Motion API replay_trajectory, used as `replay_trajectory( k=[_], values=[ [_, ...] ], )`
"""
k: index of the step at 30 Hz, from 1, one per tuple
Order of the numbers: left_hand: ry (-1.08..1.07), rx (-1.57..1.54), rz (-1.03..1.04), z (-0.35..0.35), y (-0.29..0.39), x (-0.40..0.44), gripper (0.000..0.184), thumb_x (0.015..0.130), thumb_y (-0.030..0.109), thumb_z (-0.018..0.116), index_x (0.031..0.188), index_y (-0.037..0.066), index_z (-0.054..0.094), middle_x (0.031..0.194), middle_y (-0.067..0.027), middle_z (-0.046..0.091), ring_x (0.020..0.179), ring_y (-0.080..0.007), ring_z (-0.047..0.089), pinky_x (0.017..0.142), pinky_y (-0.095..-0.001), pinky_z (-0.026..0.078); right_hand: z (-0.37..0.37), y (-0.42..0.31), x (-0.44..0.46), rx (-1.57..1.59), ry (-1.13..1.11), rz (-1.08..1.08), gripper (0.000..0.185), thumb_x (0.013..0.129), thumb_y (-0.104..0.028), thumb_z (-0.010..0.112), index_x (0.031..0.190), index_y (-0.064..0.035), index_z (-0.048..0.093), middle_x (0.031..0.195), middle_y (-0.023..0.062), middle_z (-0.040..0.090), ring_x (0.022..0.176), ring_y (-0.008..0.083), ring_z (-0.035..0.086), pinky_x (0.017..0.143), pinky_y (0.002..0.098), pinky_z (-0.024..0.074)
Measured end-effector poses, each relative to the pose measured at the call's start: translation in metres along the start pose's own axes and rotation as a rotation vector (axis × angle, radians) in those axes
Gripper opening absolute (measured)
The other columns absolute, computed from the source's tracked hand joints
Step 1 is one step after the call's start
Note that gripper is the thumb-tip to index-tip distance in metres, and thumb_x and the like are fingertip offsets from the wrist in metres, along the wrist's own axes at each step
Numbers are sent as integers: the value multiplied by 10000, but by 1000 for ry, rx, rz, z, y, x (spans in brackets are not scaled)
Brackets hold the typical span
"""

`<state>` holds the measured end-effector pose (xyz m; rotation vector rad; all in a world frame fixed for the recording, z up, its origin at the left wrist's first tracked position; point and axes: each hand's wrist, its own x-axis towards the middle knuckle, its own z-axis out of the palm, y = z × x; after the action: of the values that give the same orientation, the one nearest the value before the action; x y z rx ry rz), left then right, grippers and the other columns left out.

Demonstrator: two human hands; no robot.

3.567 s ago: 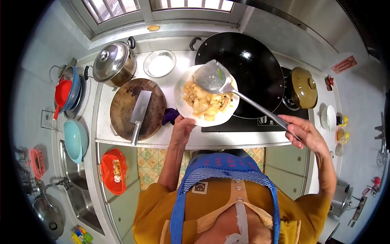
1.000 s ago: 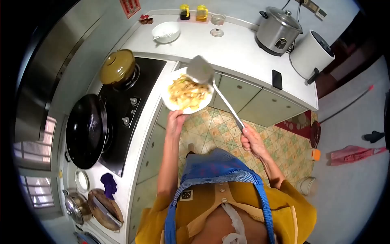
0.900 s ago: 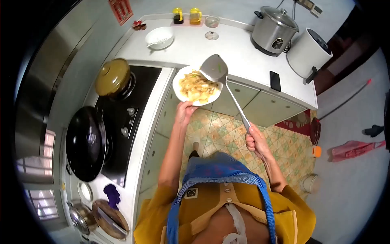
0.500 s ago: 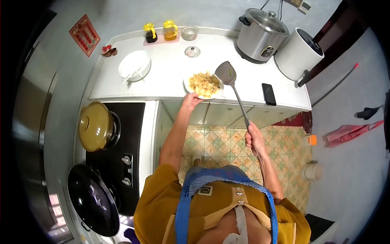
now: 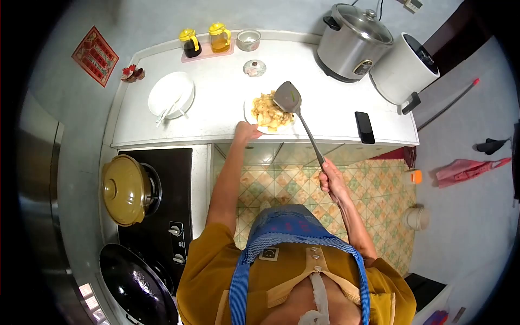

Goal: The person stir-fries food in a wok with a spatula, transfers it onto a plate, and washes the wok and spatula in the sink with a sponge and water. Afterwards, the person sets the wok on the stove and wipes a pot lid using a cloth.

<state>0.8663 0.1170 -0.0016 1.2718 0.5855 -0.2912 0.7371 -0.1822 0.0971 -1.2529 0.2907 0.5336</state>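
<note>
A white plate (image 5: 248, 112) heaped with yellowish-brown cooked food (image 5: 268, 115) sits at the counter's front edge. My left hand (image 5: 248, 131) grips its near-left rim, fingers partly hidden by the plate. My right hand (image 5: 334, 181) is closed around the long handle of a grey spatula (image 5: 288, 97). The spatula's broad head hovers over or touches the upper right of the food; I cannot tell which. A bit of green clings to the head.
A white bowl with utensils (image 5: 172, 93) stands left; a phone (image 5: 364, 127) lies right. Behind are a steel cooker (image 5: 352, 46), a white canister (image 5: 402, 70), yellow-topped bottles (image 5: 219, 39) and a small lid (image 5: 254, 67). The stove holds a lidded pot (image 5: 125, 189) and a wok (image 5: 135, 284).
The spatula head has shifted left, further over the food, and my right hand has moved slightly left with it. My left hand stays at the plate's rim. The whole view has shifted a little.
</note>
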Motion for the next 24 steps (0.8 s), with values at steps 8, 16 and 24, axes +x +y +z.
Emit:
replay_trajectory(
  k=[8, 16, 24],
  values=[
    [502, 390, 1051, 83, 50, -44, 128, 695, 161, 677, 761, 55, 648, 694, -66, 532, 616, -176, 543, 581, -300, 435, -7, -12, 12, -164, -10, -28, 461, 898, -304, 470, 1297, -95, 368, 547, -49, 387, 404, 27, 289, 350, 176, 221],
    [806, 368, 960, 127, 58, -12, 153, 693, 186, 682, 745, 46, 649, 679, -52, 536, 592, -174, 520, 560, -303, 417, -36, -48, 16, -295, -113, -32, 471, 898, -306, 473, 1309, -103, 366, 576, -49, 402, 432, 35, 319, 389, 180, 265],
    [1010, 825, 695, 100, 10, 27, 149, 674, 229, 607, 713, 92, 649, 750, -89, 558, 689, -259, 559, 612, -401, 439, -89, -83, 30, -338, -170, -170, 435, 907, -260, 461, 1309, -121, 374, 585, -56, 376, 444, 25, 295, 399, 175, 248]
  ],
)
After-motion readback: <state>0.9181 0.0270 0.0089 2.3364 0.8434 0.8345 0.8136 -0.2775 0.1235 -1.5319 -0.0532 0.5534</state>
